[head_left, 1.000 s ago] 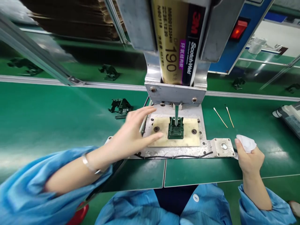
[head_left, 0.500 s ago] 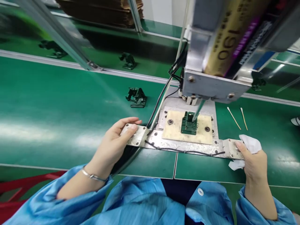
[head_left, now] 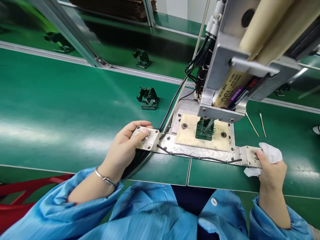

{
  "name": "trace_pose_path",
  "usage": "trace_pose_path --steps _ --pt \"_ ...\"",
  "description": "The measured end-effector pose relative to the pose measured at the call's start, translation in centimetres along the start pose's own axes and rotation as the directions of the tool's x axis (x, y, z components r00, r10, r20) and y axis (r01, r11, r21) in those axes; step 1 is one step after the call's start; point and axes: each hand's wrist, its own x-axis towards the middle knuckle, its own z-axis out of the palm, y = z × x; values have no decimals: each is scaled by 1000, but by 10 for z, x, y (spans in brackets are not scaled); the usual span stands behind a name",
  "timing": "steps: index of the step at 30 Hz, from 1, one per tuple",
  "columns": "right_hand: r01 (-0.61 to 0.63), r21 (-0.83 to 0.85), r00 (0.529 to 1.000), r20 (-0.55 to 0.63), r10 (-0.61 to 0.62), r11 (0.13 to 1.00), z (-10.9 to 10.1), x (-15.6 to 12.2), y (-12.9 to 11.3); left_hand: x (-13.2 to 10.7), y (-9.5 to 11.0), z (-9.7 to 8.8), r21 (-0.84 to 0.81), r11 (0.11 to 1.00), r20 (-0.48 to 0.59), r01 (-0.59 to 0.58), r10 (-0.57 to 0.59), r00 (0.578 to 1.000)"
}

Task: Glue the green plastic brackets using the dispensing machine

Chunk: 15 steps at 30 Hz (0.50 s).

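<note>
My left hand [head_left: 127,146] is wrapped round the left metal button box [head_left: 150,144] of a bench fixture, thumb on top over the button. At the other end, my right hand [head_left: 273,173] grips the right button box [head_left: 246,156], thumb at its round button. A crumpled white wipe [head_left: 271,153] is pinched under that hand. Between the boxes, a dark green plastic part [head_left: 201,132] sits on a cream plate [head_left: 184,137]. Above it hangs the press head [head_left: 220,114], carrying a glue tube [head_left: 228,90]; its clear nozzle [head_left: 209,125] reaches down to the part.
Another dark green part [head_left: 149,98] stands on the green bench to the left. Two cotton swabs [head_left: 262,125] lie right of the fixture. Black cables [head_left: 172,106] run up beside the press. A reflective panel in a metal frame [head_left: 80,43] borders the bench's far side.
The press head with the glue tube has come down closer to the green part, showing more of its upper frame. Both hands stay on their button boxes. The view has shifted slightly.
</note>
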Motion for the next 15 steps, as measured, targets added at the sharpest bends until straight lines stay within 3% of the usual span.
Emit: trace_pose_path --steps 12,15 --pt "-13 59 1000 -11 14 998 2 -3 -6 1 1 3 8 1000 -28 -17 18 999" --pt "30 17 1000 10 -30 999 1 -2 -1 1 3 4 10 1000 -38 -17 17 999"
